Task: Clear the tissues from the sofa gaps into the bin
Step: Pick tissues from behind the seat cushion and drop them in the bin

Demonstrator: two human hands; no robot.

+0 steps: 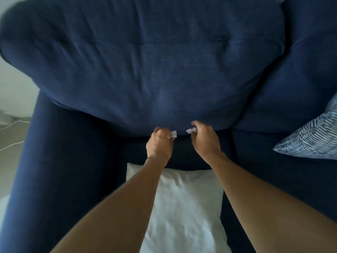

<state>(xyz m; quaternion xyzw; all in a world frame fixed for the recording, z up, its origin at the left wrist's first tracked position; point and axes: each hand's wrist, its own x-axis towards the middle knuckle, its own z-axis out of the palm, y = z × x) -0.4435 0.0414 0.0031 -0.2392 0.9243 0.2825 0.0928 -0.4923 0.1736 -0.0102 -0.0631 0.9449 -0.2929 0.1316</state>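
Observation:
Both my hands reach to the gap where the navy back cushion [145,61] meets the seat [182,154] of the sofa. My left hand [159,145] is closed around a small white tissue [172,134] that sticks out past its fingers. My right hand [204,138] is closed on a second white tissue [190,131], its fingertips right at the cushion's lower edge. The two tissues are a short way apart. The bin is not in view.
A white pillow [182,207] lies on the seat under my forearms. A blue-and-white patterned cushion [313,137] rests at the right. The sofa's left armrest [54,161] runs down the left side, with pale floor and a thin cable [12,145] beyond it.

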